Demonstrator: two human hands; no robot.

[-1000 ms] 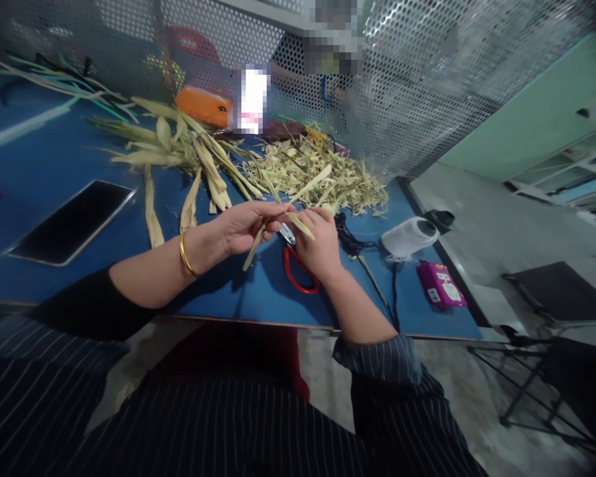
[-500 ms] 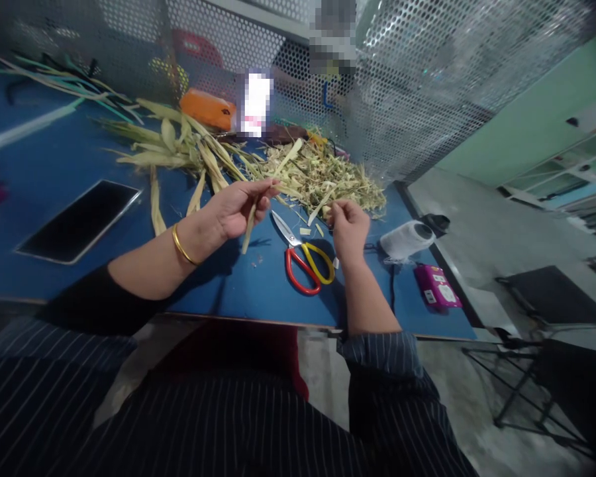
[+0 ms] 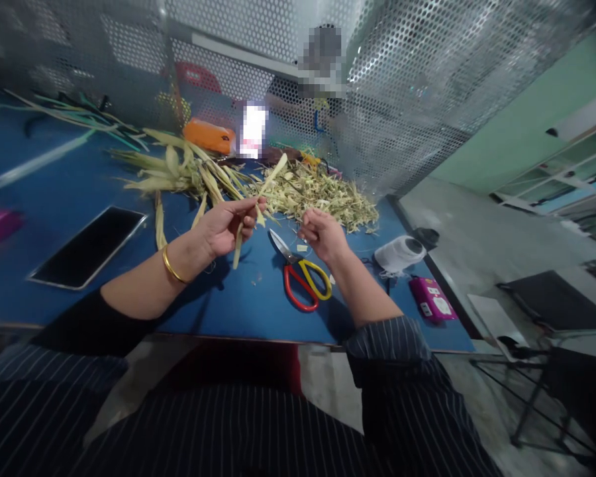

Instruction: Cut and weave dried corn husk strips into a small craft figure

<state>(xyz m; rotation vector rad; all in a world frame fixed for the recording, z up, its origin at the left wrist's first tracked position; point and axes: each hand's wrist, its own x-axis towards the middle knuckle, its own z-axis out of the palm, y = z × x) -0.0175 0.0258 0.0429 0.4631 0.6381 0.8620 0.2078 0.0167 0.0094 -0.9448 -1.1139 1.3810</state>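
Pinched in my left hand [image 3: 227, 228] are pale husk strips [image 3: 238, 246], one hanging below the palm and one reaching up past the fingertips. My right hand [image 3: 322, 233] is closed, its fingertips pressed together just right of the strips; whatever they hold is too small to make out. Scissors [image 3: 298, 271] with one red and one yellow handle lie on the blue table between my forearms, blades pointing up and left. Behind my hands are a heap of shredded husk [image 3: 322, 192] and, to the left, a bundle of longer husks [image 3: 173, 169].
A black tablet-like device [image 3: 89, 248] lies at left. White thread on a spool [image 3: 400, 255] and a purple packet [image 3: 433, 299] are at right. An orange pouch [image 3: 208, 136] and a lit screen [image 3: 253, 129] stand near the perforated metal screen [image 3: 407, 99].
My right hand has moved left, closer to my left hand and away from the thread. A strip now rises from my left fingertips. The whole view has shifted slightly.
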